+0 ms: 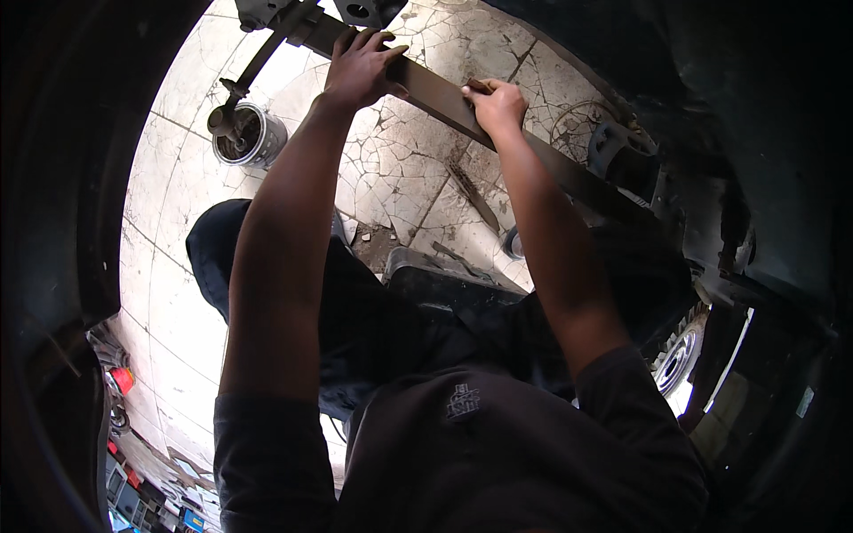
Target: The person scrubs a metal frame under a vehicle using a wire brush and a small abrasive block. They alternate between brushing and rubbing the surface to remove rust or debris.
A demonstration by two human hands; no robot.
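A long, flat brown leaf spring (437,92) runs slantwise in front of me, from the upper left down to the right. My left hand (360,71) lies across its upper part, fingers over the far edge and thumb at the near side. Farther along the bar my right hand (499,105) is closed at the far edge, thumb and fingers pinched together. A small dark patch shows at those fingertips; I cannot tell whether it is a held piece or a shaded finger. A dark metal rod (267,53) with a rounded end angles down left of my left hand.
A grey can (258,142) stands on the cracked tile floor (382,169) beneath the rod. Between my legs is a dark box-like object (444,282). A narrow strip-like tool (474,195) lies on the tiles. Dark vehicle panels surround me, and a wheel (680,360) shows at right.
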